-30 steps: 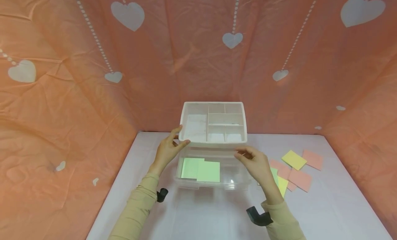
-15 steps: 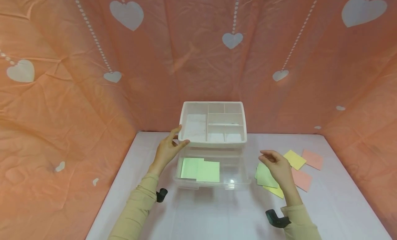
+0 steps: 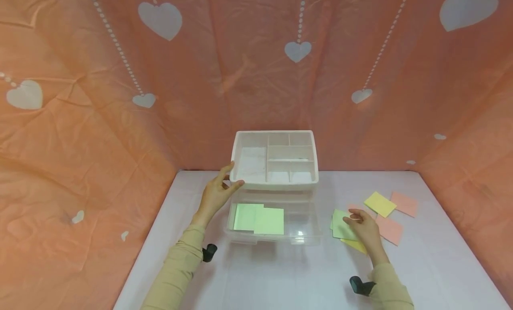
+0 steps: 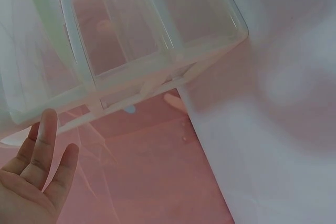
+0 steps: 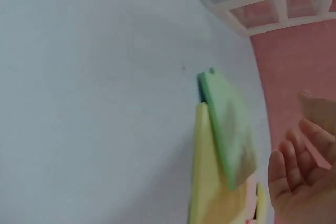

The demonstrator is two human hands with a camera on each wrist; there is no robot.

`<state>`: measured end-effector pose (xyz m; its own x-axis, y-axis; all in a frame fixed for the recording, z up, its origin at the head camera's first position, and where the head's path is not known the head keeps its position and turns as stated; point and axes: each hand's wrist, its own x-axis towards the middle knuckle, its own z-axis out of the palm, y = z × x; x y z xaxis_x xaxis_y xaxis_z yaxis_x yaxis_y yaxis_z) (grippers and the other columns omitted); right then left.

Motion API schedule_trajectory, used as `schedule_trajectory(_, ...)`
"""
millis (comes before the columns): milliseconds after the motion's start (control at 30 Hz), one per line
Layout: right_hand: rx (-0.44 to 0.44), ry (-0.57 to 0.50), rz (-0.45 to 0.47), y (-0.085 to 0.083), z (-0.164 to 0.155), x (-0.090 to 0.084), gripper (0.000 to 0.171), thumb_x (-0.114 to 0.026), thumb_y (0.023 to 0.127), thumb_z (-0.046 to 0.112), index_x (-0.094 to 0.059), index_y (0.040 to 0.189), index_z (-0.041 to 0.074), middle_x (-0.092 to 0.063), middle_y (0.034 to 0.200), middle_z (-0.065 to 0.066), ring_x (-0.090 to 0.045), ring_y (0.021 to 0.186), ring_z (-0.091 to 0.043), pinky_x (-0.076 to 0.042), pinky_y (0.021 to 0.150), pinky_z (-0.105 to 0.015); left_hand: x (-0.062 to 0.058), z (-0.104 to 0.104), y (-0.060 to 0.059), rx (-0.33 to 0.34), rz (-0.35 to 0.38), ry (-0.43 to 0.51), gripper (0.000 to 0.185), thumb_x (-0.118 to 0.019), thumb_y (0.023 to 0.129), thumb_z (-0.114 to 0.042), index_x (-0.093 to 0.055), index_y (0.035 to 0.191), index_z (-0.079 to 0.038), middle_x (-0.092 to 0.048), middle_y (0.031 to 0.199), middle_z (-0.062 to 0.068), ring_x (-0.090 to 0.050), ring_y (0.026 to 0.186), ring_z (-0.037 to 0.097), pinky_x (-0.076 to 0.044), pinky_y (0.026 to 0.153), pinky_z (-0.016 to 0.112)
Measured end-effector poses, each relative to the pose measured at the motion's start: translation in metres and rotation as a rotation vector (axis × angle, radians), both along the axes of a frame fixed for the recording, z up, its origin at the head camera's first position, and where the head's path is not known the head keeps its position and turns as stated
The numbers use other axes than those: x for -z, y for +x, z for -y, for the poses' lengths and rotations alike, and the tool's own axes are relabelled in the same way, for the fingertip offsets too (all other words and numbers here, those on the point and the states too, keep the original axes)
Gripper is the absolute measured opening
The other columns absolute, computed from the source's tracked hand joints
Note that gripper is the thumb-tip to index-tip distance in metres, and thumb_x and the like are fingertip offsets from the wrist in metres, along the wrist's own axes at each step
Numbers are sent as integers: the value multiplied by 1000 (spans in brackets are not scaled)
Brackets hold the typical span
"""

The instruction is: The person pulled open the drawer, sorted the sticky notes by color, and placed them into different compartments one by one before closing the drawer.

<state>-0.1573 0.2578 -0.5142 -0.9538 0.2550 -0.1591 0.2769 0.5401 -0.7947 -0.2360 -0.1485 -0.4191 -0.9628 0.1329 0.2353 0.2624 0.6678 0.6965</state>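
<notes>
On the white table point(image 3: 280, 274), to the right of the clear plastic storage box point(image 3: 274, 221), a green square sticky-note pad point(image 3: 342, 226) lies flat on top of a yellow square pad point(image 3: 354, 245), and the right hand point(image 3: 362, 227) is down over it, fingertips on or just above its upper edge — the head view does not settle whether they touch. The right wrist view shows the same green pad point(image 5: 227, 127) resting on the yellow one point(image 5: 210, 182), with the hand's fingers point(image 5: 294, 177) loosely spread and nothing between them. Just beyond the hand lie more loose pads: a second yellow square pad point(image 3: 380, 204) and three pink square pads point(image 3: 404, 204), the nearest partly hidden by the hand. Inside the clear box two pale green pads point(image 3: 258, 218) lie side by side, overlapping slightly, towards its left end. Behind the box its white compartmented plastic tray lid point(image 3: 274, 160) stands raised and tilted back — the left hand point(image 3: 217, 195) steadies it at the lower left corner, thumb and forefinger pinching the rim. The left wrist view looks up through the translucent tray point(image 4: 131, 40), with the fingers point(image 4: 42, 156) at its edge. A salmon-pink cloth backdrop with white hearts point(image 3: 160, 78) encloses the table on three sides.
</notes>
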Motion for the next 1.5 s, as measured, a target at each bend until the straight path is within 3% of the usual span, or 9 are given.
schedule_trajectory(133,-17,3,44,1,-4,11,58,-62,88,24,-41,133,-6,-45,126,-32,-44,117,-45,-38,95,-53,1,1,1,2,-7,8,65,-62,85,-50,-36,142,-34,-62,119,18,-63,76,20,-50,66,33)
schedule_trajectory(333,-24,5,86,5,-11,25,70,-65,84,16,-28,138,-8,-31,128,-37,-38,117,-50,-38,95,-56,2,2,2,5,-16,-6,59,-58,89,-46,-35,142,-35,-64,115,18,-63,77,22,-50,66,34)
schedule_trajectory(633,-21,17,88,5,-13,30,73,-66,83,18,-26,138,-10,-33,128,-36,-39,117,-50,-38,94,-56,3,2,0,13,6,10,62,-59,87,-49,-33,142,-36,-65,114,20,-65,81,22,-51,68,36)
schedule_trajectory(867,12,6,69,10,-14,31,65,-64,84,15,-28,134,-10,-41,127,-36,-46,112,-46,-41,89,-52,5,2,-2,14,33,14,63,-59,86,-51,-31,142,-39,-64,116,19,-65,84,23,-52,71,38)
schedule_trajectory(1067,61,24,23,21,-19,29,46,-62,85,14,-45,124,-4,-57,109,-27,-60,87,-23,-45,71,-27,5,1,-3,27,44,12,65,-57,86,-54,-30,143,-39,-63,117,17,-63,84,22,-51,70,36)
schedule_trajectory(1200,105,-11,-8,28,-21,25,37,-62,86,12,-52,119,-2,-65,95,-15,-59,67,-2,-48,63,-18,5,1,-2,26,41,15,65,-58,86,-54,-31,143,-38,-63,117,19,-64,86,23,-51,70,38)
schedule_trajectory(1367,196,-128,-77,35,-23,16,31,-64,85,10,-56,112,-3,-64,76,9,-61,62,2,-51,62,-18,5,2,-1,23,34,14,65,-58,86,-53,-31,143,-37,-64,117,18,-63,82,21,-50,68,34)
schedule_trajectory(1500,223,-331,-185,33,-35,21,24,-69,83,14,-59,103,5,-62,73,15,-64,63,-2,-54,63,-20,5,3,-1,20,32,11,65,-57,86,-53,-30,143,-37,-63,117,18,-62,80,20,-49,67,33)
